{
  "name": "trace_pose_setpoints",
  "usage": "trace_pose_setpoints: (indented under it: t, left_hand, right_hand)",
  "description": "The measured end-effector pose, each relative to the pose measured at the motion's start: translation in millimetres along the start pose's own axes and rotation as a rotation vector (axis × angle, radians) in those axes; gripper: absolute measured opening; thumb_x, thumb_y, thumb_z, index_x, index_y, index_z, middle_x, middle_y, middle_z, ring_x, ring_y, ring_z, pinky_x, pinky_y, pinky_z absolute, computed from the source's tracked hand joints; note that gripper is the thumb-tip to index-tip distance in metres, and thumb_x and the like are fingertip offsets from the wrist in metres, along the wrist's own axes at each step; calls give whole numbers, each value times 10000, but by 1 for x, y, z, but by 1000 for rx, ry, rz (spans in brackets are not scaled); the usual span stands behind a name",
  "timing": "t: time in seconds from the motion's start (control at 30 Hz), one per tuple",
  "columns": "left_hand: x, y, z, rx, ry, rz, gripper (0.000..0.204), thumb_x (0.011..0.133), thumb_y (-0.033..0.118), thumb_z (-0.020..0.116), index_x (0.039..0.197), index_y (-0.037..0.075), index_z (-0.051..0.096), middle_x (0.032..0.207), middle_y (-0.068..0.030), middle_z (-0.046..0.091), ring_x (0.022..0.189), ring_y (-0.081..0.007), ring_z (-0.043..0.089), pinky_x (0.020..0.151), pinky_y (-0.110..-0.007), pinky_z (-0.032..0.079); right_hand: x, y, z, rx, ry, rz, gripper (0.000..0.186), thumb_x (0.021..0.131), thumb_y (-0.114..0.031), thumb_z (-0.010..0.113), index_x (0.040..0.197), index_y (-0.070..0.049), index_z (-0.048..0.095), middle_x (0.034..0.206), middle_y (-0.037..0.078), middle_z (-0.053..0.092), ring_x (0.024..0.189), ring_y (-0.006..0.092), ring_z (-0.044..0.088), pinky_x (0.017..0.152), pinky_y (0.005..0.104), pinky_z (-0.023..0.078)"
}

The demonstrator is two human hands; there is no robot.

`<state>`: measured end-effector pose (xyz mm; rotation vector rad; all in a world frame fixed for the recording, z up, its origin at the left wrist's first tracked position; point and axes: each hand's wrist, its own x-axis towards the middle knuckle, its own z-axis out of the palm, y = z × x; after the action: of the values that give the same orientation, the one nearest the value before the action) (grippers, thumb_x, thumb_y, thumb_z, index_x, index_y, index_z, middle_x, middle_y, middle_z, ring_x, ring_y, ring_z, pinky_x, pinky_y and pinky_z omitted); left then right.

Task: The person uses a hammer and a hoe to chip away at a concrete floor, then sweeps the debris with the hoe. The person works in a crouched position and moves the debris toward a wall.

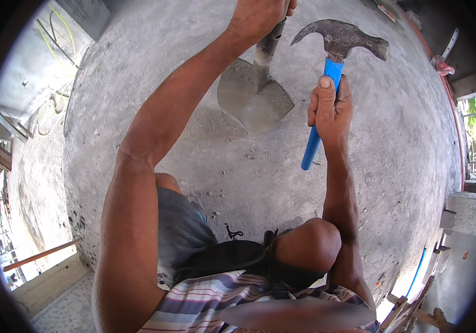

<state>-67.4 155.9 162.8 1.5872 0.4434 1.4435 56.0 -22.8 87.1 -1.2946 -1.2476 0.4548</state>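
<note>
My left hand [259, 15] is closed around the shaft of a shovel at the top of the view, its fingertips partly cut off by the edge. Below it, the shovel's broad, pointed blade [243, 102] rests on the rough grey concrete floor [271, 183], its metal dusted with cement. My right hand [333, 108] grips a claw hammer [337, 40] by its blue handle, thumb laid along it. The hammer is raised to the right of the shovel, head up and apart from it. Its worn dark head has the curved claw toward the shovel.
My bent knees [307, 244] are close below my hands. Yellow and dark cables [57, 41] run along the wall at far left. A reddish pipe or cord [453, 105] follows the right floor edge, and wooden pieces [415, 305] lie at the lower right.
</note>
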Motion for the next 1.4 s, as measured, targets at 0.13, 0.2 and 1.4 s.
trace_pose_setpoints:
  t: [0.13, 0.2, 1.4]
  left_hand:
    - [2, -2, -2, 55, 2, 26, 588, 999, 614, 440, 842, 52, 516, 619, -7, 509, 542, -112, 491, 515, -280, 418]
    - [2, -3, -2, 60, -4, 41, 583, 1004, 607, 435, 836, 54, 514, 613, -6, 505, 536, -108, 485, 507, -277, 411]
    - [-4, 2, 0, -6, 25, 80, 545, 1008, 560, 483, 880, 32, 538, 616, -10, 514, 537, -98, 479, 493, -273, 399]
  right_hand:
    - [-3, -17, 8, 150, -4, 117, 399, 1028, -465, 513, 894, -95, 445, 608, 2, 458, 423, 80, 459, 378, 253, 376]
    - [1, -20, 14, 151, 0, 115, 411, 1026, -477, 509, 895, -93, 445, 616, 7, 465, 425, 85, 470, 380, 259, 385]
    - [13, -65, 1, 229, -243, 680, 437, 988, -529, 553, 932, -100, 487, 589, -23, 458, 351, 89, 411, 298, 291, 375]
